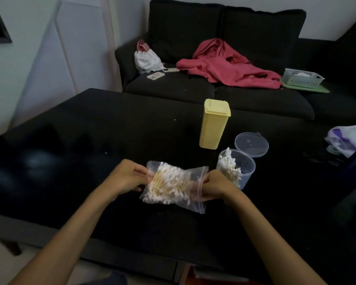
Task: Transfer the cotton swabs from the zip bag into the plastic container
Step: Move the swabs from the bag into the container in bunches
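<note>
A clear zip bag [200,204] full of cotton swabs [169,185] lies on the black table in front of me. My left hand [125,175] grips its closed left end. My right hand [214,185] is at the bag's open zip end, fingers curled around the plastic there and partly inside the mouth. Just right of that hand stands a clear round plastic container [245,167] with a bunch of swabs [229,163] upright in it. Its hinged lid [252,144] is flipped open behind it.
A tall yellow lidded box [214,124] stands behind the container. A white and purple plastic bag [345,140] lies at the table's right edge. Beyond the table is a dark sofa [255,99] with a red garment [228,64], a phone [155,75] and a basket [302,78].
</note>
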`<state>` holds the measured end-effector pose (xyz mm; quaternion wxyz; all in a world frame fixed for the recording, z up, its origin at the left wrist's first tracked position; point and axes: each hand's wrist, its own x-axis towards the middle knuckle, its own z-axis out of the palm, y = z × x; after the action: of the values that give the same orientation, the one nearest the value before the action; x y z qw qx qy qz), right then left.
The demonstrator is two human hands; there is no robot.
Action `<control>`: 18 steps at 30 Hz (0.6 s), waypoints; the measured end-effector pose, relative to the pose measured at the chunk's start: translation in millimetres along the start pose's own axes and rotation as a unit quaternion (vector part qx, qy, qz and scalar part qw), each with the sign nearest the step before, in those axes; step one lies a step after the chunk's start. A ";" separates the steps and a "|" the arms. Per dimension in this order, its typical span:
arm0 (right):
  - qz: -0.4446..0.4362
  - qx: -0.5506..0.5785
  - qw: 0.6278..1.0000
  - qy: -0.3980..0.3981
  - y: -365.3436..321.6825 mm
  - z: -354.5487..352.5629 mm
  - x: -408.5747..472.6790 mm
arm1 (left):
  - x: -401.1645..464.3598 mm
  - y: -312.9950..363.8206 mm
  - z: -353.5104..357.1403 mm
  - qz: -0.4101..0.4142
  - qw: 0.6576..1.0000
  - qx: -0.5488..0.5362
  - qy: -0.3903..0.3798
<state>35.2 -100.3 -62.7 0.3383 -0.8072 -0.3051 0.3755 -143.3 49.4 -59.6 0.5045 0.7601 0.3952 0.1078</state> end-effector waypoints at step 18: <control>0.020 0.010 1.000 -0.004 -2.7 -9.4 -5.7 | 16.5 3.0 24.1 0.045 0.948 0.299 -0.096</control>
<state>39.2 -105.9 -53.7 0.3378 -0.8081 -0.2865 0.3882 -117.3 44.2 -72.2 0.2839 0.8998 0.3247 -0.0659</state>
